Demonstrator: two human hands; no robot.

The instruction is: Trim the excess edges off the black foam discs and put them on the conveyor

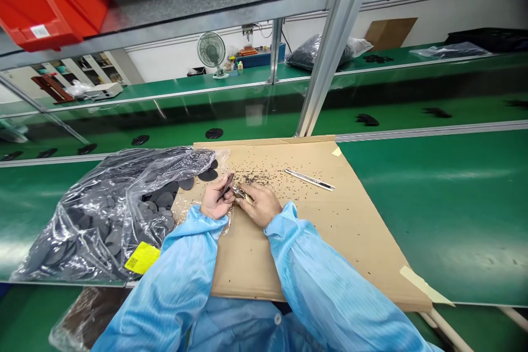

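My left hand (215, 199) pinches a thin black disc (225, 187), seen nearly edge-on, over the brown cardboard sheet (313, 231). Close beside it, my right hand (260, 203) is closed round a small shiny metal clipper (242, 193), its tip at the disc's edge. Fingers hide part of the clipper. Many tiny black bits (256, 176) lie scattered on the cardboard beyond my hands. A slim cutter knife (309, 180) rests to the right of them. Left of my hands, a clear plastic bag (103, 203) lies with its mouth towards me, full of dark discs (163, 201).
A yellow label (142, 257) sticks to the bag. Behind the cardboard runs a green conveyor belt (256, 121) carrying black pieces. A metal post (330, 49) rises at its near edge. A red bin (53, 0) is on the shelf at upper left. Tape (424, 285) holds the cardboard's corner.
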